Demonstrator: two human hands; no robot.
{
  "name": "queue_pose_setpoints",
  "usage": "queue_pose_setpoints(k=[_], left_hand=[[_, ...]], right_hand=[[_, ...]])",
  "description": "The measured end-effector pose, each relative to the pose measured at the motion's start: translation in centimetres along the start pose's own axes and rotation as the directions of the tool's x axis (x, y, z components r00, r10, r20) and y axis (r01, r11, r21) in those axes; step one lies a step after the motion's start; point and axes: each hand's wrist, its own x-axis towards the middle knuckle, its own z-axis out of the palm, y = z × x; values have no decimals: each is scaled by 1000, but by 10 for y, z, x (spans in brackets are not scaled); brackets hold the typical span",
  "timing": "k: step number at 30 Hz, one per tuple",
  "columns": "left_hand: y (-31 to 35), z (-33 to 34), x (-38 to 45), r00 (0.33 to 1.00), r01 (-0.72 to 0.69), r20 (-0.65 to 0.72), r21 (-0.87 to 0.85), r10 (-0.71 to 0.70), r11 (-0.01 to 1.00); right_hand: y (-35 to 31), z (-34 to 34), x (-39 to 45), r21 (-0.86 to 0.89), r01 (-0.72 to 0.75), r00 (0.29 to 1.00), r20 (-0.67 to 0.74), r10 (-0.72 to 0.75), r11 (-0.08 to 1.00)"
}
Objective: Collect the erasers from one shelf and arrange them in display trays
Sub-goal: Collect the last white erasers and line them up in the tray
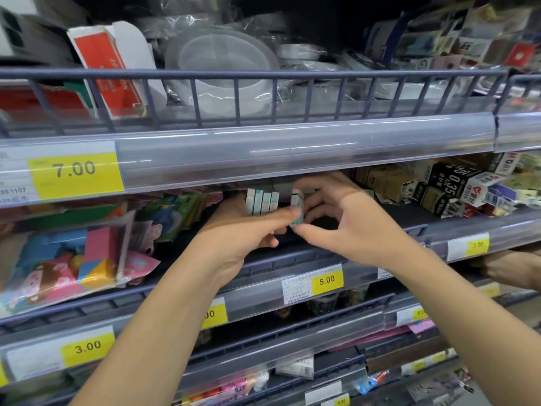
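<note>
My left hand (248, 230) grips a row of boxed erasers (262, 202) upright, stacked side by side so they carry together; my right hand (336, 218) pinches one more eraser (297, 210) (just off the shelf (322, 259)) to add alongside.

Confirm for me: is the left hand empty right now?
No, the left hand holds a row of upright erasers, while the right hand pinches one more eraser beside them.

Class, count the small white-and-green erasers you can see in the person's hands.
5. Four white-and-green erasers stand side by side, held in the left hand; a fifth eraser is pinched upright in the right hand. More may be hidden behind the fingers.
</note>
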Motion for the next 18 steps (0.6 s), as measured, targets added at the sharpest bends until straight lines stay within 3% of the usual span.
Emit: queue_pose_setpoints(k=[5, 11, 13, 15, 18], left_hand=[[-1, 0, -1, 1000, 20, 20, 23, -20, 1000], [1, -1, -5, 1000, 3, -12, 58, -3, 998], [2, 0, -6, 1000, -8, -26, 60, 9, 998], [2, 0, -5, 999, -14, -43, 44, 16, 999], [3, 0, -7, 999, -4, -42, 38, 5, 999]], right_hand=[[-11, 19, -4, -233, 165, 985, -16, -174, 958], [-6, 15, -3, -288, 195, 981, 34, -193, 938], [1, 0, 0, -298, 115, 993, 42, -108, 948], [15, -22, 11, -389, -54, 998, -7, 55, 920], [50, -58, 32, -631, -307, 930, -40, 365, 712]])
